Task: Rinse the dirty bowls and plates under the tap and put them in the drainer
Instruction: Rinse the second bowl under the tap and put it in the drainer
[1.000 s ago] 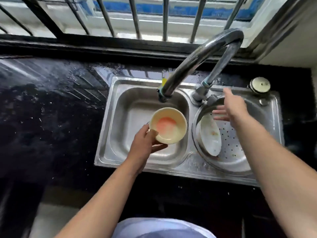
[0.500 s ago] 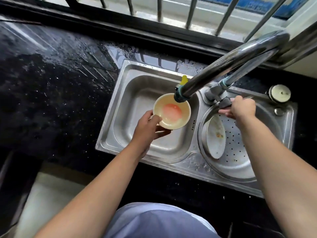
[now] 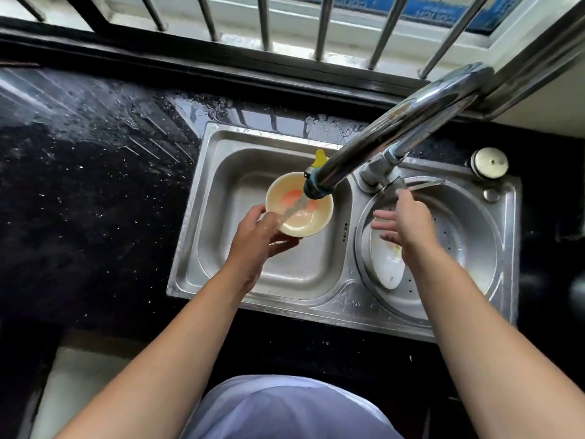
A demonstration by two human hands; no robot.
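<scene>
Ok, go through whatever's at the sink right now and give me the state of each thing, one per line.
Chrome tap: running, stream landing in the bowl.
Cream bowl with orange residue: held under the spout, still dirty.
Left hand: gripping the bowl's rim.
Right hand: open, empty, near the tap lever.
White plate: leaning in the round steel drainer, stained.

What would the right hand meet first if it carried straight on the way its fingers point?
Probably the bowl: the right hand's fingers point left across the divider, apparently above it, though depth is unclear.
</scene>
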